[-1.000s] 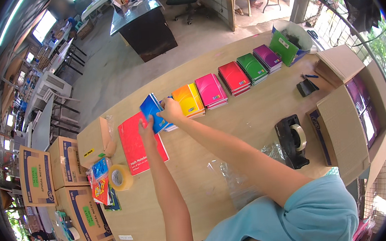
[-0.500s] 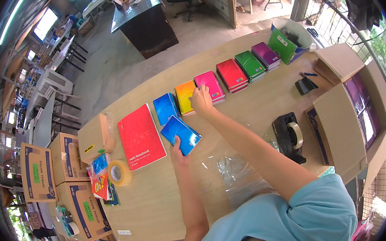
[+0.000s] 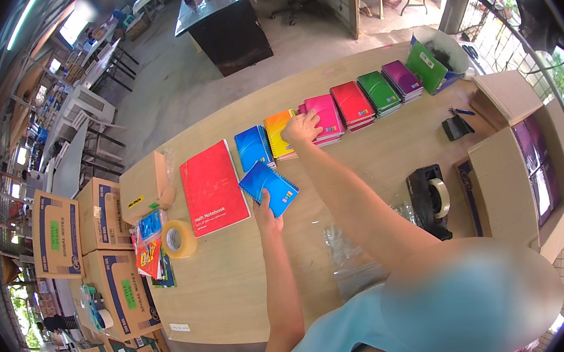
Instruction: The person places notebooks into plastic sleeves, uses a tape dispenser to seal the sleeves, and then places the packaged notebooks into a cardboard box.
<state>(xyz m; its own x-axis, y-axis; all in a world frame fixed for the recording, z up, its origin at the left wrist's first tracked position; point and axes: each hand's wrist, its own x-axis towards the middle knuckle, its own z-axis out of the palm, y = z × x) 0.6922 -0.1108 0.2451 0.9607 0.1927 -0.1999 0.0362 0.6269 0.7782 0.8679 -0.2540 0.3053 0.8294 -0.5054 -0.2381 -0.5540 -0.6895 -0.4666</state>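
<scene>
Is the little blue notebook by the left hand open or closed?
Closed. The blue notebook lies flat on the table, showing only its blue cover and the spiral along one edge; no pages show. The left hand touches it.

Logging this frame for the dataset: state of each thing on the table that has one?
Left hand: holding the loose blue notebook, which is closed and tilted.
Right hand: resting on the orange notebook pile, fingers on the pink pile.
Big red notebook: closed, flat.
Tape dispenser: loaded, upright.
Yellow tape roll: lying flat.
Cardboard box: open.
</scene>
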